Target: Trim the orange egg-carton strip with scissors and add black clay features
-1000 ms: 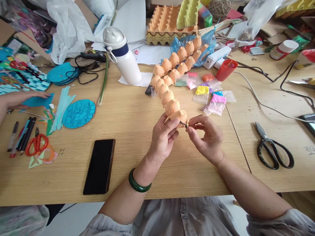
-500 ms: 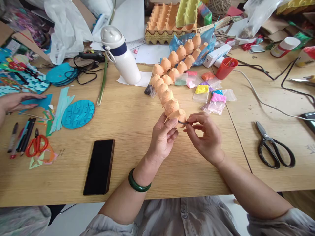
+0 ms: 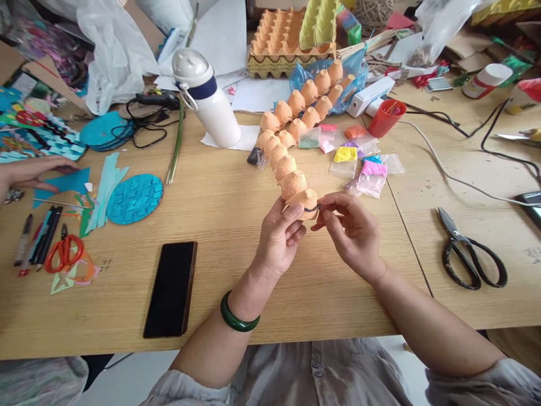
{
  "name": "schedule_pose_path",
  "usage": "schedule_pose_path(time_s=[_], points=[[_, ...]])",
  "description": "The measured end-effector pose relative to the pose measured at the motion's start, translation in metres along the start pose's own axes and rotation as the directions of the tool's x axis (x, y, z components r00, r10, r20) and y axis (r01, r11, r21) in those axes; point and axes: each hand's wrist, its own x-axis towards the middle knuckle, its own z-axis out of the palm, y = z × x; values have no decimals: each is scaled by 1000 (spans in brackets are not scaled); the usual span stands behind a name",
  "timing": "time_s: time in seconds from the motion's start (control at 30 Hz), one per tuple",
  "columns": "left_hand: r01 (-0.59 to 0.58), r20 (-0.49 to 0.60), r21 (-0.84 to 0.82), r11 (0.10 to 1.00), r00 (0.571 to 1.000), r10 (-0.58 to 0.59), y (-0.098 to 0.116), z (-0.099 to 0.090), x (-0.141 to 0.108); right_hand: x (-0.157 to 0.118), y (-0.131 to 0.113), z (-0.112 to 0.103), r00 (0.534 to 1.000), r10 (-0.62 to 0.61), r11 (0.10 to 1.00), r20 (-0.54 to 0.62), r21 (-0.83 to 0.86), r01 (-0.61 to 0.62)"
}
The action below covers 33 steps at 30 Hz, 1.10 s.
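My left hand [image 3: 276,239] grips the near end of an orange egg-carton strip [image 3: 293,184], thumb on top of its last cup. A thin dark strand [image 3: 311,210], perhaps clay, curves across the front of that cup. My right hand [image 3: 353,234] pinches the strand's right end between thumb and fingertips. Beyond my hands lie two more rows of orange carton cups [image 3: 297,101]. Small clear bags of coloured clay [image 3: 345,154] lie to their right, and a dark lump in a bag [image 3: 253,156] sits to the left of the strip.
Black-handled scissors [image 3: 469,254] lie at right, a phone [image 3: 170,288] at left. A white bottle [image 3: 207,98], a red cup [image 3: 386,117] and stacked egg trays [image 3: 274,39] stand farther back. Another person's hand [image 3: 34,172] rests on blue paper [image 3: 70,181] at far left.
My right hand has shifted slightly, and more of the dark strand now lies along the cup. My left hand keeps its hold. The other person's hand has moved a little on the blue paper.
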Motion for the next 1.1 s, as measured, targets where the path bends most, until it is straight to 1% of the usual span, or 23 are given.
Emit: schedule_pose_path(time_s=[0.13,0.2,0.23,0.27,0.3,0.37,0.4,0.43,0.47,0.5,0.57,0.6,0.7,0.8,0.9,1.0,1.1], points=[[-24,29,-13,1000,999,24,0,0,-1,3,-2,0,993,111,979,-33,176,-103],[-36,40,-19,999,999,37,0,0,-2,6,-2,-1,975,217,945,-47,260,-198],[-40,42,-19,999,998,41,-1,1,-2,9,-1,-2,956,291,914,-37,305,-267],[-42,45,-17,999,998,43,-1,1,-2,11,0,-3,928,373,869,-1,351,-349],[-44,48,-14,999,998,44,-2,1,-2,14,1,-5,890,451,808,61,395,-437],[-47,57,-3,999,997,47,-2,1,-2,19,5,-7,800,559,670,219,450,-591],[-51,65,8,999,997,51,-2,1,-2,21,7,-8,759,584,607,290,464,-645],[-59,76,22,998,995,57,-2,1,-2,23,8,-9,729,592,557,345,478,-679],[-70,91,36,997,994,66,-2,1,-3,24,9,-10,709,593,519,383,492,-699],[-84,109,50,995,991,78,-2,0,-3,25,10,-10,698,589,489,407,509,-709],[-108,144,76,991,985,96,-2,-1,-3,26,9,-11,698,567,454,437,541,-708],[-116,157,90,989,982,100,-3,-1,-3,26,8,-11,703,553,451,447,549,-704],[-126,175,141,982,979,100,-6,-4,-3,25,4,-12,719,525,469,456,549,-692],[-149,143,172,974,982,125,-10,-6,-2,24,2,-12,723,543,471,426,559,-683],[-164,112,185,969,983,145,-12,-6,-1,24,5,-11,720,580,442,381,594,-671],[-144,146,172,975,982,119,-11,-6,0,25,7,-10,707,606,397,365,632,-666],[-115,175,184,976,981,83,-10,-6,1,25,8,-9,712,606,383,353,655,-651]])
